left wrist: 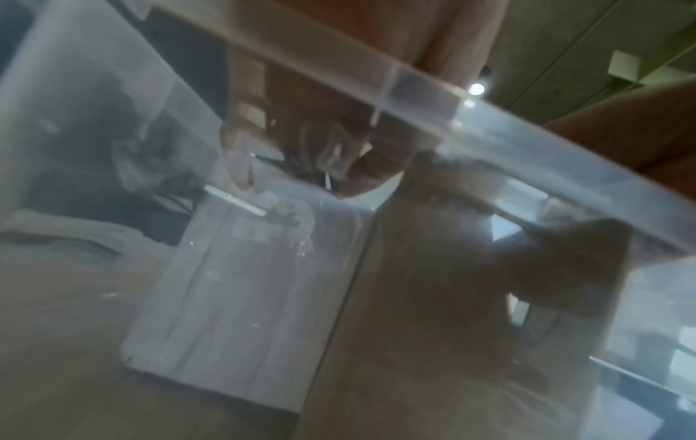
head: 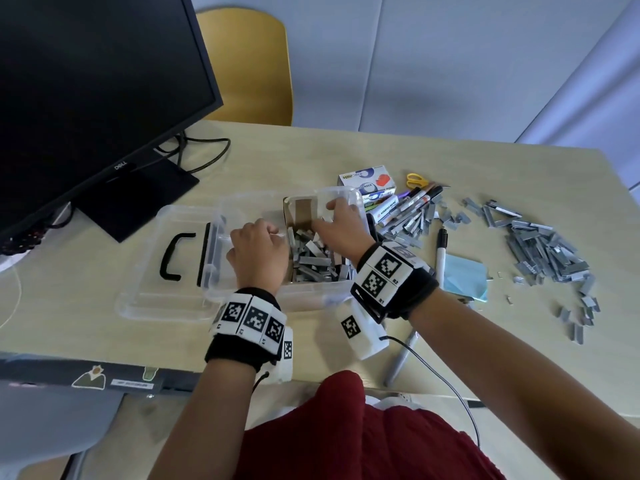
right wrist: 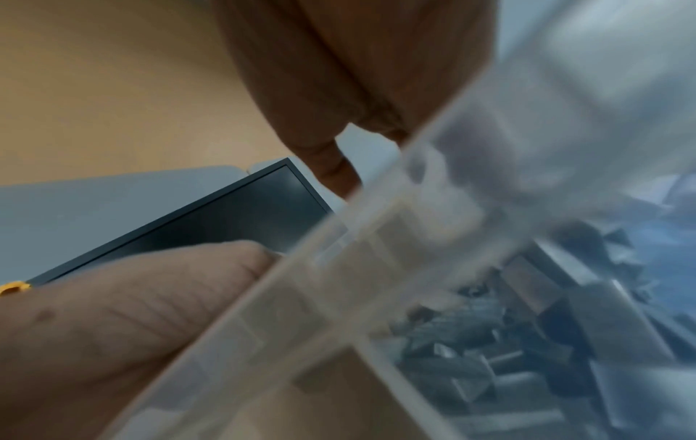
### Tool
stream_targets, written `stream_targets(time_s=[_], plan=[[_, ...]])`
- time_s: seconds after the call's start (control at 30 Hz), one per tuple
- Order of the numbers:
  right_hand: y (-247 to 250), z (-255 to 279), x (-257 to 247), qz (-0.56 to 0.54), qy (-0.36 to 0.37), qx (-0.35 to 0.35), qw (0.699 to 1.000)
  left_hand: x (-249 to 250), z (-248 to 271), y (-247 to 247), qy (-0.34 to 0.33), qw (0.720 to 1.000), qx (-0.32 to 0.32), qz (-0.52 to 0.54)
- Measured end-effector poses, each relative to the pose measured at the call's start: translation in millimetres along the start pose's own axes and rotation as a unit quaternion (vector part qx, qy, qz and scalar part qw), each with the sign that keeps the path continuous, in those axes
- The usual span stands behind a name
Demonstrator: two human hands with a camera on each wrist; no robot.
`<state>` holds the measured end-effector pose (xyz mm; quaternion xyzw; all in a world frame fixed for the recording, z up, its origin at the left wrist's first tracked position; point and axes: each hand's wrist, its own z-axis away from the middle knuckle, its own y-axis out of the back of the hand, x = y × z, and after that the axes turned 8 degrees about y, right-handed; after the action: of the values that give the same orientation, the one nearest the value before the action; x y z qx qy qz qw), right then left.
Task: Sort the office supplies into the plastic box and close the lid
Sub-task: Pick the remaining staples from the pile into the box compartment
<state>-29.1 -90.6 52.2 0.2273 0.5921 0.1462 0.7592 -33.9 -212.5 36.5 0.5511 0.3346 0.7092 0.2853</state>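
Both hands reach into the clear plastic box point(head: 311, 299): the left hand point(head: 258, 252) curls its fingers over the box's left rim, while the right hand point(head: 337, 225) pinches a cardboard divider point(head: 304, 211) standing among staple strips point(head: 317, 263). Right of the right hand lie loose staples point(head: 540, 251), markers point(head: 405, 209) and scissors point(head: 417, 180); the lid point(head: 166, 265) rests left of the left hand.

left hand point(head: 258, 252) curled, right hand point(head: 337, 223) reaching forward

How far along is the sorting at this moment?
Partly done: a batch of staples already sits in the plastic box. Both hands, left and right, reach into it. Left: staple pile, markers, scissors, lid open.
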Motion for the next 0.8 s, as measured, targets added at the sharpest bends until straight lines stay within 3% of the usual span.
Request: stream_targets(time_s=[0.17,0.33,0.4,0.6,0.8], plan=[[-13.6,-9.0,-4.2,0.035,-0.038,-0.025,0.998,-3.3,-0.9,-0.4,-0.016,1.0,-0.002,-0.01],[-27.3,-12.0,-6.6,0.122,-0.001,-0.175,0.977,-4.7,-2.9,-2.0,-0.017,1.0,-0.002,-0.018],[-28.3,-8.9,-2.2,0.159,0.024,-0.196,0.967,-5.2,-4.5,-1.5,-0.015,1.0,0.003,-0.012],[-10.7,2.4,14.5,0.163,0.091,-0.177,0.966,-2.5,-8.2,-1.0,-0.006,1.0,0.014,0.006],[28.6,10.1,21.7,-0.017,0.156,-0.019,0.987,27.2,0.3,-3.3,0.004,0.999,0.051,0.01]])
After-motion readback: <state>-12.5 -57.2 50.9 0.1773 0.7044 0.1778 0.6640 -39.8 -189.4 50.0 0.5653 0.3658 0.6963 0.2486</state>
